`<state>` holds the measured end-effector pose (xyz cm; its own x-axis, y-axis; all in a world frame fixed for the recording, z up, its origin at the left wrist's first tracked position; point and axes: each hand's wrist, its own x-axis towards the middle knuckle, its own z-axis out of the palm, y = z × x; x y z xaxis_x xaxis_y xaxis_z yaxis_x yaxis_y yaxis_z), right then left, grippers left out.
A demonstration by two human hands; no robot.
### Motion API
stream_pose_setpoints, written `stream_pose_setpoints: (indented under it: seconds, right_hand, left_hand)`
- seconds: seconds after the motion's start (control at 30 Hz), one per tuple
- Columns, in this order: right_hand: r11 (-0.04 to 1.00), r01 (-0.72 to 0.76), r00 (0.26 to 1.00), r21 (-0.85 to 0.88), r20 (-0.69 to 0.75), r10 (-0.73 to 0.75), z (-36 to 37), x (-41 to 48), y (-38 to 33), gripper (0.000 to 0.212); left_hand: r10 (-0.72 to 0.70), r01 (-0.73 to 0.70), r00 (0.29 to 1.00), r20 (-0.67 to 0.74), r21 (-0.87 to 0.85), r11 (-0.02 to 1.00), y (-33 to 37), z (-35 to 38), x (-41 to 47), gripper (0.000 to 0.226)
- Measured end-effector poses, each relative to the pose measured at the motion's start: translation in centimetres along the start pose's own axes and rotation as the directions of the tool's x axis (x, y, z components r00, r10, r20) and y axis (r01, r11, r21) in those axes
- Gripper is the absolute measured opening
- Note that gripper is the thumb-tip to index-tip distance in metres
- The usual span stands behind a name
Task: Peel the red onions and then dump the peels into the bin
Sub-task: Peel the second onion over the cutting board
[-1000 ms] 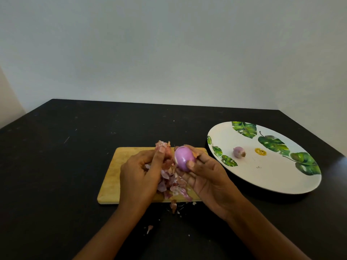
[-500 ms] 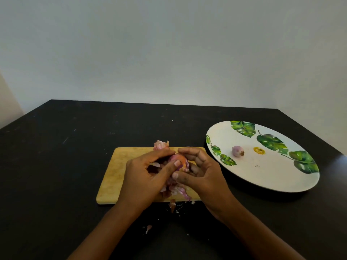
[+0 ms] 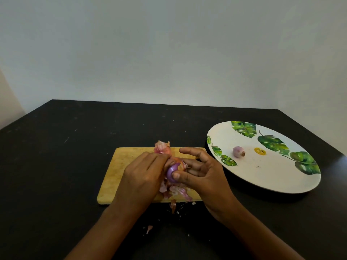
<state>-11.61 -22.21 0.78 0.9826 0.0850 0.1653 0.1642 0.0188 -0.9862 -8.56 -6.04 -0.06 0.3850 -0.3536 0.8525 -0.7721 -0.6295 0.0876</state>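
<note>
Above the pale wooden cutting board (image 3: 120, 166), my right hand (image 3: 204, 175) grips the half-peeled purple-red onion (image 3: 171, 172) between thumb and fingers. My left hand (image 3: 142, 175) pinches its loose skin. Beneath lie pink peels (image 3: 176, 192). A small peeled onion (image 3: 238, 151) sits on the leaf-patterned white plate (image 3: 262, 181).

both hands (image 3: 142, 177) (image 3: 204, 173) hold a red onion (image 3: 173, 172) over the cutting board (image 3: 120, 166), peels (image 3: 176, 191) beneath.

black table (image 3: 56, 166), wooden cutting board (image 3: 120, 166), leaf-print plate (image 3: 262, 181), stray peels (image 3: 149, 228)
</note>
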Motion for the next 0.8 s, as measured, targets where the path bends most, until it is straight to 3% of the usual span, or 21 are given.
stream_pose_setpoints:
  seconds: [0.17, 0.27, 0.37, 0.57, 0.67, 0.8]
  right_hand:
    - [1.0, -0.028, 0.999, -0.012, 0.025, 0.029, 0.3, -0.2, -0.1, 0.061]
    - [0.999, -0.038, 0.999, 0.017, 0.022, 0.038, 0.3, -0.1, -0.1, 0.059]
    - [0.994, -0.063, 0.998, 0.091, 0.007, 0.062, 0.1, 0.0, -0.2, 0.06]
    - [0.985, -0.083, 0.996, 0.152, -0.027, 0.088, -0.2, 0.3, 0.0, 0.065]
    - [0.988, -0.071, 0.997, 0.135, -0.032, 0.076, -0.1, 0.3, 0.2, 0.063]
    - [0.99, -0.077, 0.996, 0.119, -0.029, 0.081, 0.1, 0.3, 0.2, 0.061]
  left_hand:
    - [-0.06, 0.061, 0.998, -0.029, 0.009, 0.998, -0.5, 0.3, -0.3, 0.03]
    - [-0.227, 0.218, 0.973, -0.051, -0.147, 0.965, -0.1, 0.5, -0.5, 0.025]
    - [-0.372, 0.35, 0.928, 0.012, -0.367, 0.862, 0.5, 0.2, 0.0, 0.024]
    - [-0.366, 0.365, 0.924, 0.11, -0.541, 0.758, 0.3, -0.4, 0.6, 0.028]
    - [-0.364, 0.345, 0.929, 0.061, -0.495, 0.798, 0.0, -0.1, 0.4, 0.025]
    - [-0.109, 0.102, 0.993, -0.039, -0.14, 0.985, -0.3, 0.0, -0.2, 0.041]
